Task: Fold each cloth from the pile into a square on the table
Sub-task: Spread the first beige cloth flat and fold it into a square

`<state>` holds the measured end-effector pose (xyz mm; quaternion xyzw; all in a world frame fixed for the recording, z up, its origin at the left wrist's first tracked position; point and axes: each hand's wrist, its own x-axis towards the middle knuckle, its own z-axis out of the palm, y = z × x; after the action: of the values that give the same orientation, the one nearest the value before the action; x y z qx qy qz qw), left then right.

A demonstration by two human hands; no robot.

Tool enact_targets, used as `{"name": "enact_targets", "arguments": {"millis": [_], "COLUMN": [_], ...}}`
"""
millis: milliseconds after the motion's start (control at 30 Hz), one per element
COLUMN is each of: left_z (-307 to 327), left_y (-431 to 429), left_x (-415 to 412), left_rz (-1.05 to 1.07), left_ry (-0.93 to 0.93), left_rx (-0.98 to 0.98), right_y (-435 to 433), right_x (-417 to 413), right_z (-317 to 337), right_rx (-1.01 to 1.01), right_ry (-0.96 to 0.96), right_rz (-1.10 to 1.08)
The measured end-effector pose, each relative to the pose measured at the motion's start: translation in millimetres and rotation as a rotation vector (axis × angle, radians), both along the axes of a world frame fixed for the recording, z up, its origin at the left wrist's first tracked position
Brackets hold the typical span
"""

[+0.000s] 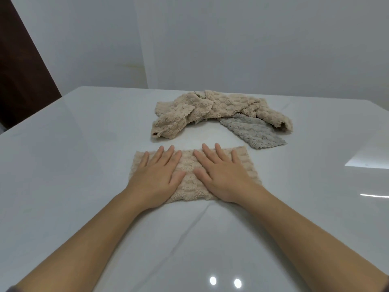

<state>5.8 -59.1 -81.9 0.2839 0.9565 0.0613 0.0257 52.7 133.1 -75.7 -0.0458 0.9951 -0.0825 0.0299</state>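
Observation:
A beige fluffy cloth [190, 175] lies folded into a wide strip on the white table [73, 165], straight in front of me. My left hand [156, 175] presses flat on its left half with straight, spread fingers. My right hand [223, 175] presses flat on its right half in the same way. Behind the strip sits the pile: crumpled beige cloths [210, 108] and a grey cloth [254, 131] that sticks out at the pile's front right.
The glossy white table runs to a white wall [231, 49] at the back. A dark brown panel [19, 81] stands at the far left, beyond the table's left edge.

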Motion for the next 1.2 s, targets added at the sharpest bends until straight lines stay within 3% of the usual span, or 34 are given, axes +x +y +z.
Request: {"name": "enact_targets", "arguments": {"millis": [300, 500, 767, 1033, 1133, 1200], "left_z": [5.2, 5.7, 1.3, 5.4, 11.2, 19.7], "left_y": [0.2, 26.5, -25.4, -25.0, -24.4, -27.3], "left_x": [2.1, 15.9, 4.2, 7.3, 12.3, 17.5], "left_rz": [0.188, -0.015, 0.136, 0.166, 0.199, 0.233], "left_ry": [0.000, 0.037, -0.019, -0.057, -0.062, 0.054], "left_rx": [-0.016, 0.037, 0.002, -0.019, -0.042, -0.095], "right_y": [16.8, 15.5, 18.9, 28.5, 32.6, 29.0], "right_x": [3.3, 2.4, 3.0, 3.6, 5.7, 14.7], "right_z": [-1.6, -3.2, -3.0, 0.8, 6.8, 12.7], "right_rx": [0.018, 0.026, 0.008, 0.015, 0.011, 0.014], "right_ry": [-0.007, 0.013, 0.016, 0.002, 0.065, 0.168], "right_rz": [-0.144, -0.148, -0.140, -0.179, -0.191, -0.189]}}
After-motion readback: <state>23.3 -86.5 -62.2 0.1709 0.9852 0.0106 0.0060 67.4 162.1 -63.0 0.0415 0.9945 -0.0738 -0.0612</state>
